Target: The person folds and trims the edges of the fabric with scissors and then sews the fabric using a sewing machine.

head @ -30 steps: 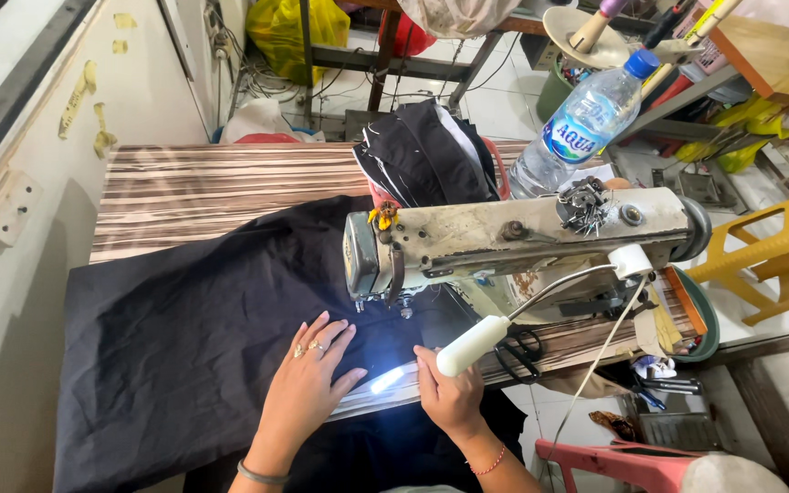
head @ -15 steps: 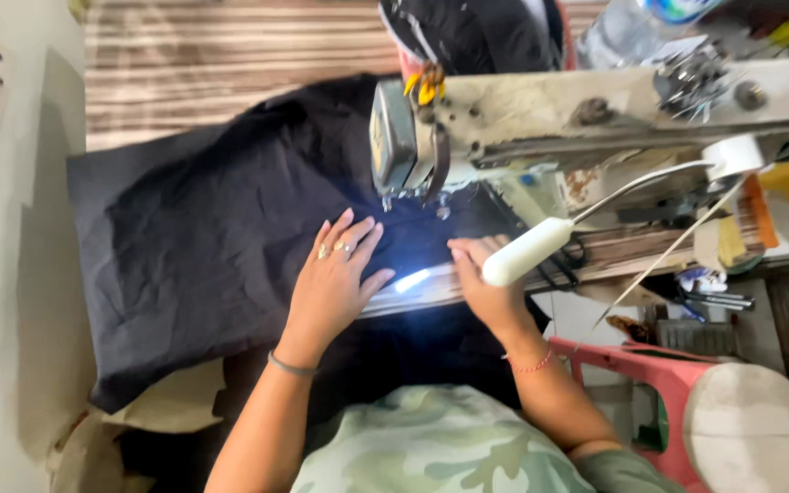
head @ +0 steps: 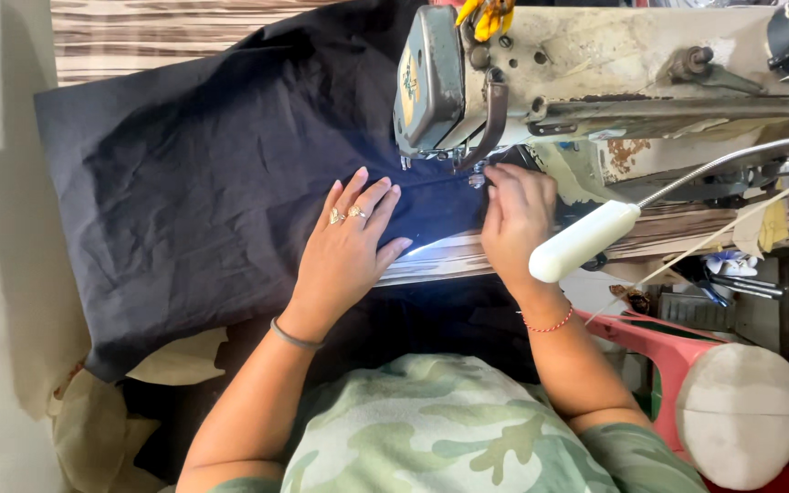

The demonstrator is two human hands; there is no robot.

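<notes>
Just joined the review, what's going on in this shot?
A person sits at a sewing machine with black cloth spread over the table. The left hand lies flat on the cloth; the right hand has its fingertips on the cloth close to the needle. A white lamp lights the seam area.

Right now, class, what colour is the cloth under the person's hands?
Black cloth, plain with no pattern; the head view shows it best.

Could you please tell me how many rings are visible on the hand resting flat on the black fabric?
2, side by side on neighbouring fingers of the left hand: one ring and a second ring beside it. Others may be hidden under the fingers.
</notes>
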